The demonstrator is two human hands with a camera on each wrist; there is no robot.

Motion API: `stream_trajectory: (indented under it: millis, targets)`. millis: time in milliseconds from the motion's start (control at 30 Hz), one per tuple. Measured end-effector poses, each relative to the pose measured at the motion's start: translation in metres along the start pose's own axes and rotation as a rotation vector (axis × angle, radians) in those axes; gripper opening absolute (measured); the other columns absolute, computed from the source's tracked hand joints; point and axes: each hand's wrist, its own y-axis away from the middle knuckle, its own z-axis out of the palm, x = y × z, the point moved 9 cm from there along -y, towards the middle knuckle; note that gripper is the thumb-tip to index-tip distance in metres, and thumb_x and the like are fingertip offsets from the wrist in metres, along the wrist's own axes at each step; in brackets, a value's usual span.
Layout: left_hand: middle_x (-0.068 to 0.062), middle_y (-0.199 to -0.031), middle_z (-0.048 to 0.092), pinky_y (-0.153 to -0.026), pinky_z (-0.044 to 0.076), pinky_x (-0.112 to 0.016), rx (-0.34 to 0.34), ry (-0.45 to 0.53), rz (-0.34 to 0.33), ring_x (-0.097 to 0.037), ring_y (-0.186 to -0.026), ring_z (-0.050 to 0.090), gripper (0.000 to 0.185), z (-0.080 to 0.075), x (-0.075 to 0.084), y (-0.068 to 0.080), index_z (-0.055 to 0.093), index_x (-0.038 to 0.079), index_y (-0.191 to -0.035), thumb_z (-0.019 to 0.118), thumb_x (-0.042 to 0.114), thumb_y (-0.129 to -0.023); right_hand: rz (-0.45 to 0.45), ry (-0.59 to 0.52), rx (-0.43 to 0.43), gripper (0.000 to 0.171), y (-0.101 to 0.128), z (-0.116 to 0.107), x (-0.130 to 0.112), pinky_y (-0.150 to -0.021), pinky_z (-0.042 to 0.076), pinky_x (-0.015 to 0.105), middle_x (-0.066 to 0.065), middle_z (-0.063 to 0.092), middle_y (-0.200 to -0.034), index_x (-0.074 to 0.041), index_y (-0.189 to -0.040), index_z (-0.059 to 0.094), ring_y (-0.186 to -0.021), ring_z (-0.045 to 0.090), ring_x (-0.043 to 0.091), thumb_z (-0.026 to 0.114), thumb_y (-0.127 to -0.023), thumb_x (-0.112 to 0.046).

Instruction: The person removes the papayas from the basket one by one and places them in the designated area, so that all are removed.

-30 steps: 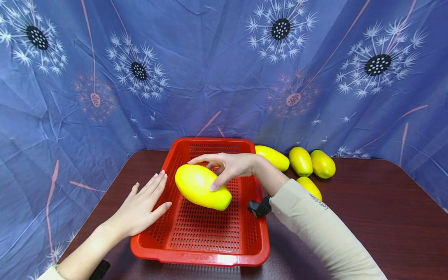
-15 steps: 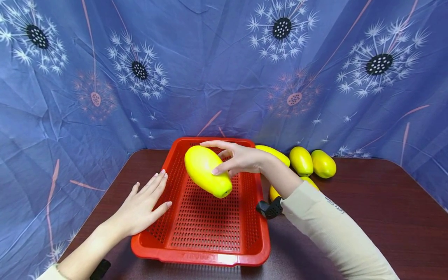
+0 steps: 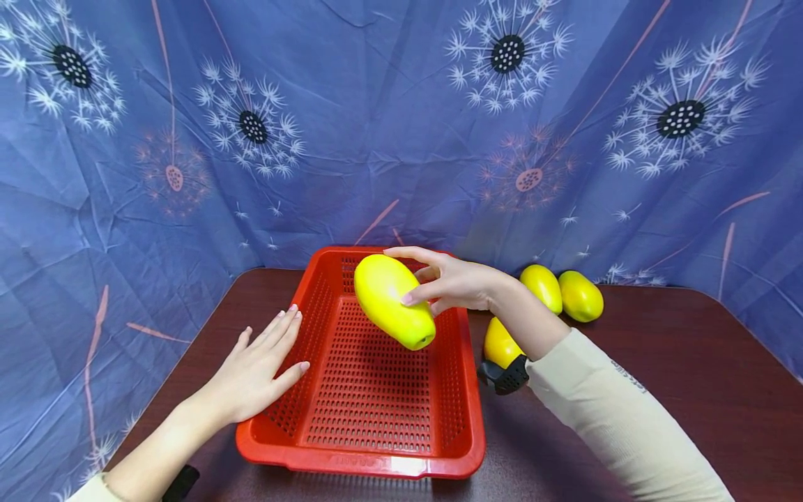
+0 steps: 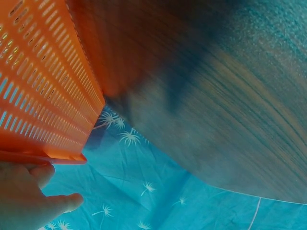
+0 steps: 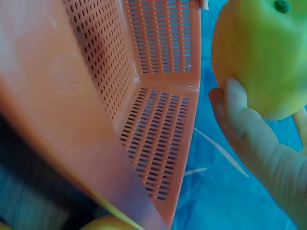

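My right hand grips a large yellow papaya with the thumb on the near side and fingers over the far side. The fruit hangs tilted above the red plastic basket, toward its back right. In the right wrist view, the greenish stem end of the papaya shows beside the basket wall. My left hand lies with straight fingers on the basket's left rim, thumb spread inward. In the left wrist view, the left fingers are right at the rim.
Right of the basket, similar yellow fruits lie on the dark wooden table: one papaya near the wall, partly behind my arm, and two more fruits farther back. A blue dandelion-print cloth hangs behind the table.
My right hand has carried the papaya up and to the right over the basket, turning its stem end more downward. The left hand and the basket have stayed in place.
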Motion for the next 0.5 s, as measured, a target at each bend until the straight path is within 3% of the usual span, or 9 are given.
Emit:
stream_trajectory:
  millis: [500]
  targets:
    - [-0.013,-0.153,0.021,-0.101,0.015,-0.066,0.010,0.009,0.004,-0.032,-0.138,0.022,0.069,-0.001,0.001,0.001,0.027,0.000,-0.145,0.048,0.042,-0.094,-0.030,-0.073,0.043,0.076,0.030,-0.016,-0.004,-0.082,0.051,0.046,0.018,0.028,-0.138,-0.026,-0.148,0.024,-0.110,0.048,0.032,0.063,-0.087,-0.004]
